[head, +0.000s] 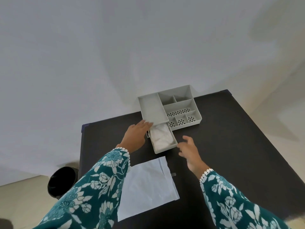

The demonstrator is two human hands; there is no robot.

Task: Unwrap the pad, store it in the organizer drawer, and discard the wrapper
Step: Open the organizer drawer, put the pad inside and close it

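Observation:
A grey organizer (170, 104) stands at the far edge of the black table (231, 138). Its drawer (166, 148) is pulled out toward me, and the white pad (160, 136) lies inside it. My left hand (136, 135) rests flat against the organizer's left front corner, fingers spread, holding nothing. My right hand (189, 150) hovers just right of the drawer's front, fingers apart and empty. The flat white wrapper (148, 187) lies on the table near me, partly under my left sleeve.
A black round bin (61, 180) stands on the floor left of the table. The organizer's right half has several open compartments with perforated bottoms. A pale wall rises behind the table.

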